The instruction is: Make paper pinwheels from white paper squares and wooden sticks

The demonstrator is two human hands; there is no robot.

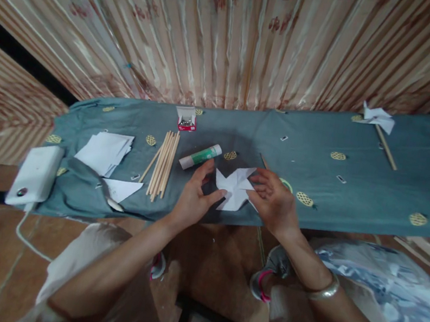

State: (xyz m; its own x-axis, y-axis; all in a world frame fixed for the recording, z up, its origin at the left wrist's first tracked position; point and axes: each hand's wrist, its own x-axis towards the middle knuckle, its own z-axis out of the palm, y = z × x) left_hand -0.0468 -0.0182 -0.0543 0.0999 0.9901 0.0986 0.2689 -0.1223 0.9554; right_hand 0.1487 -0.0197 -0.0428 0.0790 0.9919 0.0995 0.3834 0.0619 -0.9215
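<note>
A white paper pinwheel [236, 187] with folded blades is between my hands above the front edge of the cloth-covered table. My left hand [196, 193] grips its left side, thumb on the paper and index finger raised behind. On the other side, my right hand [276, 197] has its curled fingers on the right blades. A green and white glue stick [200, 157] lies just beyond my left hand. Beside my right fingers the tip of a pencil-like stick [263, 161] shows, with the rest hidden.
Wooden sticks [163, 166], a small open box of metal pins [187, 119], stacked white paper [104, 152] and scissors [112, 202] lie leftward. A white device with a cable [35, 175] sits at the left end. A finished pinwheel on a stick [378, 120] lies far right.
</note>
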